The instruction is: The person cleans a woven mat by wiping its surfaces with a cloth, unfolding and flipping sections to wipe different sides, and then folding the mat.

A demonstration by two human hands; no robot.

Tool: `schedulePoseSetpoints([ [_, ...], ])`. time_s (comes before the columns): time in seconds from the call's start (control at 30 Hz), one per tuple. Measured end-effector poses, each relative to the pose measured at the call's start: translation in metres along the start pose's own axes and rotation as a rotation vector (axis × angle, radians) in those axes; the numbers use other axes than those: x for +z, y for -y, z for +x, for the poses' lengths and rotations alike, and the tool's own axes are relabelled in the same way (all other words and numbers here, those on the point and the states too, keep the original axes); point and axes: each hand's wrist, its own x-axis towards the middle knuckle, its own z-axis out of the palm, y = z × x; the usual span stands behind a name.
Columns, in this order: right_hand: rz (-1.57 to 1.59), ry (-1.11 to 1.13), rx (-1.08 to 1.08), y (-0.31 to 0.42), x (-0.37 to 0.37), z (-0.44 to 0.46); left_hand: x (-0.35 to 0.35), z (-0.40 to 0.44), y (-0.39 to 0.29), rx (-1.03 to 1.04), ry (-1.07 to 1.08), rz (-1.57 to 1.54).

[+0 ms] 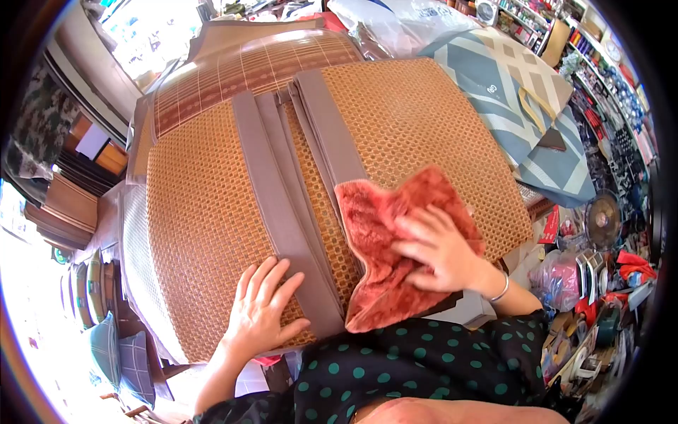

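Note:
A folded woven mat (205, 212) of tan, bead-like weave with mauve fabric borders (272, 184) spreads out before me, its two halves folded toward the middle. My left hand (263, 311) rests flat near the front edge of the left half, fingers spread, partly over the border. A red plush cloth (367, 261) lies bunched on the right half, overlapping the border and the mat's front edge. On top of it is my right hand (441, 254), its fingers bent into the fabric; what the palm does underneath is hidden. A bracelet (501, 288) circles the right wrist.
Behind lies a reddish-brown striped mat (261, 67). Blue-and-beige patterned fabric (487, 99) and clear plastic wrapping (402, 25) sit at the back right. A round fan-like object (604, 219) and mixed goods crowd the right. Cushions (104, 346) stand at lower left.

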Motion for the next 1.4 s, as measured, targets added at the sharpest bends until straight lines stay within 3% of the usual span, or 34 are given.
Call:
schedulePoseSetpoints([
  [0.13,-0.14,-0.131,0.368,-0.035,-0.019,-0.025,-0.003,-0.059,0.005,-0.355,-0.091,0.078],
  [0.23,-0.456,-0.224,0.6,-0.084,-0.018,-0.062,-0.002,-0.105,0.034,-0.599,-0.227,0.176],
  [0.37,-0.447,-0.316,0.605,-0.066,0.002,-0.051,-0.001,-0.101,0.038,-0.753,-0.269,0.249],
  [0.4,-0.236,-0.356,0.509,-0.051,0.008,-0.038,-0.002,-0.09,0.033,-0.74,-0.262,0.229],
  [0.57,-0.162,-0.284,0.195,0.071,0.043,0.047,0.013,-0.019,-0.007,-0.322,-0.324,0.106],
  [0.7,-0.166,-0.253,0.089,0.083,0.057,0.06,0.027,-0.007,-0.012,-0.137,-0.305,0.085],
  [0.8,-0.179,-0.279,0.217,0.062,0.033,0.039,0.013,-0.032,0.006,-0.151,-0.22,0.053],
  [0.9,-0.174,-0.459,0.42,-0.017,0.024,-0.015,0.007,-0.062,0.036,-0.265,-0.21,0.126],
  [1.0,-0.466,-0.318,0.782,-0.086,0.012,-0.068,-0.002,-0.087,0.06,-0.389,-0.229,0.157],
  [1.1,-0.621,-0.308,0.709,-0.102,0.024,-0.056,-0.009,-0.087,0.066,-0.418,-0.22,0.192],
  [1.17,-0.285,-0.394,0.599,-0.08,0.022,-0.021,0.002,-0.072,0.065,-0.407,-0.268,0.23],
  [1.23,-0.127,-0.368,0.386,-0.037,0.014,0.024,0.012,-0.039,0.068,-0.387,-0.294,0.253],
  [1.27,-0.142,-0.227,0.246,0.013,0.021,0.051,0.011,-0.018,0.057,-0.384,-0.281,0.251],
  [1.37,-0.12,-0.125,-0.082,0.029,0.038,0.072,0.023,0.03,0.044,-0.369,-0.378,0.278],
  [1.4,-0.118,-0.122,-0.096,0.018,0.034,0.069,0.026,0.049,0.034,-0.378,-0.376,0.261],
])
